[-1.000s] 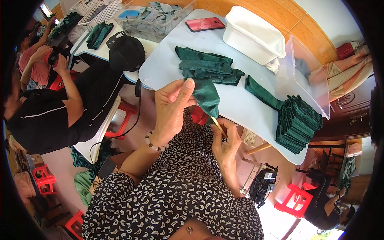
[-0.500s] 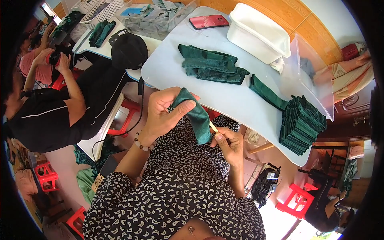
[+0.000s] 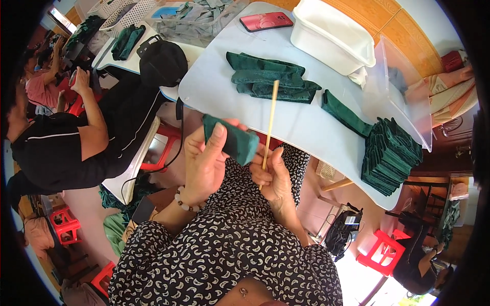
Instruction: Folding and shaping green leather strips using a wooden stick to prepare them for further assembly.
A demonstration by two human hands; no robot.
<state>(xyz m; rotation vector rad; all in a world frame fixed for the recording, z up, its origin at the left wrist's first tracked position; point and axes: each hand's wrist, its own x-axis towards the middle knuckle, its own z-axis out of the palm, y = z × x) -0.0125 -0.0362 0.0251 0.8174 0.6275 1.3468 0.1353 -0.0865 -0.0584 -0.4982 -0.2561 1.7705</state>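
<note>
My left hand [image 3: 204, 158] grips a dark green velvet fabric piece [image 3: 232, 142], thumb pressed flat on its upper face. A thin pale wooden stick [image 3: 272, 117] stands nearly upright in my right hand [image 3: 273, 176], its lower end between the fingers and its upper end free. The stick is outside the fabric, just to its right. On the table beyond my hands lie several loose green velvet strips [image 3: 270, 79]. To the right, another strip [image 3: 344, 113] reaches toward a neat stack of folded green velvet pieces [image 3: 390, 155].
The pale table [image 3: 204, 76] carries a red phone [image 3: 266, 22], a white plastic bin [image 3: 332, 38] and a clear plastic box [image 3: 393, 86]. At left, a co-worker in black [image 3: 66, 143] sits beside a black cap [image 3: 163, 64]. A red stool [image 3: 380, 252] stands at lower right.
The stick has come out of the fabric and swung upright in my right hand. My left hand has turned the fabric from hanging down to lying more level.
</note>
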